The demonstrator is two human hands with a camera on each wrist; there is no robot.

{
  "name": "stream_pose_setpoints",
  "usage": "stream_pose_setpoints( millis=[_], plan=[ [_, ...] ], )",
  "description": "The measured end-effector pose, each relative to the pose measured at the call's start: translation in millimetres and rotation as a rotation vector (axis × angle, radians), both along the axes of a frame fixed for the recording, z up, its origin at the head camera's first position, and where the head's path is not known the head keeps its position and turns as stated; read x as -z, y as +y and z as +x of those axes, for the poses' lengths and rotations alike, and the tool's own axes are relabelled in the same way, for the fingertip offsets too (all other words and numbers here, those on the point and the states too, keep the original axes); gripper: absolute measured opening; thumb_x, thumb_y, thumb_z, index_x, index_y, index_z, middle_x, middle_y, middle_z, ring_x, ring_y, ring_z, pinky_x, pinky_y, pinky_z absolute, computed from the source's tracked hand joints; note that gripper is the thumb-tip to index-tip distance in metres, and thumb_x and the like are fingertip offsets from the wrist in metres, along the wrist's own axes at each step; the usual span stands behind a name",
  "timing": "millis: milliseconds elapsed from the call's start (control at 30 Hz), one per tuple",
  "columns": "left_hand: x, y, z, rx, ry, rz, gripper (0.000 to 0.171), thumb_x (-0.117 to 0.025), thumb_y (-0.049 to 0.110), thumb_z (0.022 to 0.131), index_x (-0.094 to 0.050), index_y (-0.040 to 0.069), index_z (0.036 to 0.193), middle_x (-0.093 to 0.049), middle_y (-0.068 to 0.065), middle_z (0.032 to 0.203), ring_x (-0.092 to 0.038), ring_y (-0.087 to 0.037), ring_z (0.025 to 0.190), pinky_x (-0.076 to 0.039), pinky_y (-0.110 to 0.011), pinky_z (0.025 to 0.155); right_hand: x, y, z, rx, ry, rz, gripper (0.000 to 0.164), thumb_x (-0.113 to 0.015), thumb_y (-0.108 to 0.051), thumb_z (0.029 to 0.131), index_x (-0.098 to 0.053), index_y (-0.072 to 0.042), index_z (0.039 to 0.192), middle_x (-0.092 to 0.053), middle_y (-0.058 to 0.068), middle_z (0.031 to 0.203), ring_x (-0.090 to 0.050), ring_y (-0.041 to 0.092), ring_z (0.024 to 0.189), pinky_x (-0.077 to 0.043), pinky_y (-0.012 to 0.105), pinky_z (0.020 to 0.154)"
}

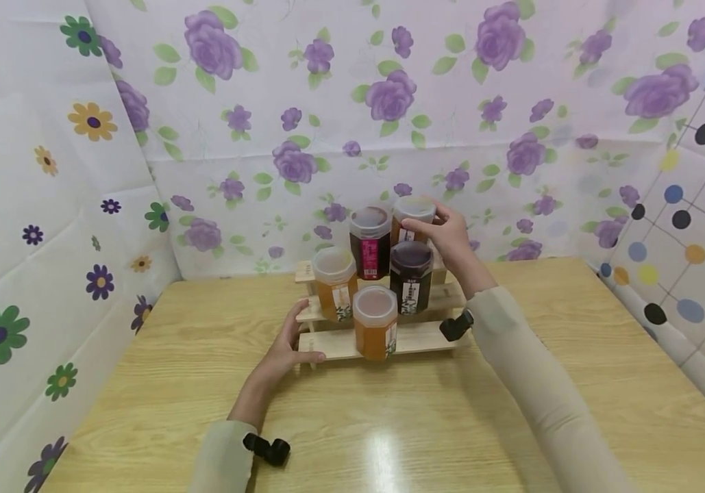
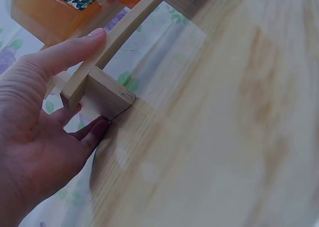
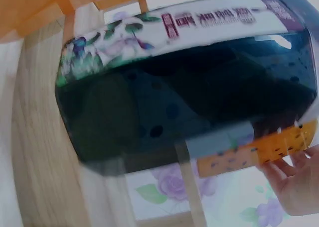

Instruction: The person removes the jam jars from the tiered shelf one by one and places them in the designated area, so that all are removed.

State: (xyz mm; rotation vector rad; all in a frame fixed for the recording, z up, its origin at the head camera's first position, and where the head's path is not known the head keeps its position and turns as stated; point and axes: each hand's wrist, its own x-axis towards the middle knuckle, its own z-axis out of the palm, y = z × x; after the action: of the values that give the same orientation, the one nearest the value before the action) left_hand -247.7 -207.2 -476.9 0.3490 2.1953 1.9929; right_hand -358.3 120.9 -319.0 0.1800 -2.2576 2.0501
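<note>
A three-tier wooden display rack [image 1: 429,337] carries several lidded jars. My left hand [image 1: 281,352] grips its left end; in the left wrist view the thumb lies on the lowest slat [image 2: 114,45] and fingers reach around the wooden leg [image 2: 107,92]. At the top tier's right side, my right hand [image 1: 451,236] holds an amber jar [image 1: 415,207] near its lid. Beside that one stands a dark jar with a pink label [image 1: 370,246]. The middle tier bears an orange jar [image 1: 332,284] and a dark purple jar [image 1: 410,277], which fills much of the right wrist view. Another orange jar [image 1: 375,329] sits on the lowest tier.
The rack stands on a wood-grain table [image 1: 204,342] near its back edge. Behind it hangs a purple-flowered sheet [image 1: 235,205]. Patterned sheets also close off the left [image 1: 38,239] and right [image 1: 666,246] sides. Black wrist cameras sit on both sleeves.
</note>
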Motion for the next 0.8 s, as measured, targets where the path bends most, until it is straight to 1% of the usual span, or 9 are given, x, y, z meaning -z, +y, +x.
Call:
stream_pose_setpoints(
  millis=[100, 233, 333, 400, 500, 633, 800],
  plan=[
    [-1.2, 0, -0.3, 0.001, -0.009, -0.003, 0.110, -0.082, 0.002, 0.075, -0.014, 0.039, 0.154, -0.006, 0.004, 0.166, -0.012, -0.035, 0.151, -0.002, -0.061, 0.121, -5.1, 7, -1.4, 0.041, 0.038, -0.016, 0.072, -0.082, -0.027, 0.079, -0.050, -0.017, 0.143, -0.058, 0.011, 0.136, -0.054, 0.020, 0.123, -0.042, 0.037, 0.108],
    [-2.9, 1, -1.6, 0.002, -0.001, -0.006, 0.110, -0.082, 0.003, 0.075, -0.013, 0.037, 0.154, -0.004, 0.001, 0.166, -0.009, -0.036, 0.151, -0.002, -0.062, 0.121, -17.7, 21, -3.5, 0.055, 0.100, 0.024, 0.078, -0.081, -0.029, 0.080, -0.044, -0.018, 0.148, -0.054, 0.012, 0.141, -0.053, 0.023, 0.126, -0.042, 0.040, 0.108],
    [-3.7, 1, -3.0, -0.001, 0.007, -0.004, 0.110, -0.081, 0.002, 0.075, -0.013, 0.037, 0.154, -0.003, 0.001, 0.166, -0.008, -0.037, 0.151, -0.002, -0.063, 0.120, -25.7, 32, -4.5, 0.065, 0.101, 0.041, 0.081, -0.082, -0.032, 0.079, -0.042, -0.021, 0.149, -0.051, 0.011, 0.145, -0.050, 0.024, 0.131, -0.039, 0.042, 0.111],
    [-3.3, 0, -3.5, -0.001, 0.013, -0.007, 0.110, -0.081, 0.002, 0.076, -0.012, 0.036, 0.155, -0.003, 0.002, 0.166, -0.006, -0.038, 0.152, -0.001, -0.063, 0.120, -27.8, 39, -4.7, 0.081, 0.094, 0.041, 0.082, -0.082, -0.033, 0.079, -0.042, -0.021, 0.149, -0.049, 0.010, 0.147, -0.048, 0.024, 0.134, -0.038, 0.044, 0.113],
    [-1.6, -1, -3.1, 0.002, 0.025, 0.001, 0.110, -0.081, 0.001, 0.076, -0.012, 0.033, 0.155, -0.002, 0.002, 0.167, -0.007, -0.039, 0.151, -0.001, -0.063, 0.120, -27.0, 51, -5.7, 0.114, 0.086, 0.034, 0.078, -0.082, -0.033, 0.078, -0.045, -0.023, 0.147, -0.049, 0.008, 0.148, -0.047, 0.025, 0.135, -0.036, 0.045, 0.114],
    [1.7, -1, -1.3, -0.008, 0.035, 0.004, 0.110, -0.080, -0.001, 0.075, -0.012, 0.030, 0.156, -0.003, 0.001, 0.167, -0.005, -0.039, 0.152, -0.001, -0.062, 0.120, -21.0, 66, -7.9, 0.167, 0.064, 0.015, 0.077, -0.082, -0.033, 0.078, -0.046, -0.026, 0.146, -0.047, 0.005, 0.150, -0.045, 0.026, 0.138, -0.035, 0.045, 0.116],
    [1.9, 2, 0.0, -0.018, 0.034, -0.011, 0.111, -0.081, 0.000, 0.075, -0.013, 0.033, 0.155, -0.005, 0.003, 0.166, -0.001, -0.038, 0.152, 0.000, -0.063, 0.120, -6.6, 88, -11.8, 0.214, 0.001, -0.022, 0.085, -0.082, -0.038, 0.077, -0.039, -0.029, 0.150, -0.040, 0.001, 0.155, -0.037, 0.025, 0.143, -0.029, 0.044, 0.120]
  ],
)
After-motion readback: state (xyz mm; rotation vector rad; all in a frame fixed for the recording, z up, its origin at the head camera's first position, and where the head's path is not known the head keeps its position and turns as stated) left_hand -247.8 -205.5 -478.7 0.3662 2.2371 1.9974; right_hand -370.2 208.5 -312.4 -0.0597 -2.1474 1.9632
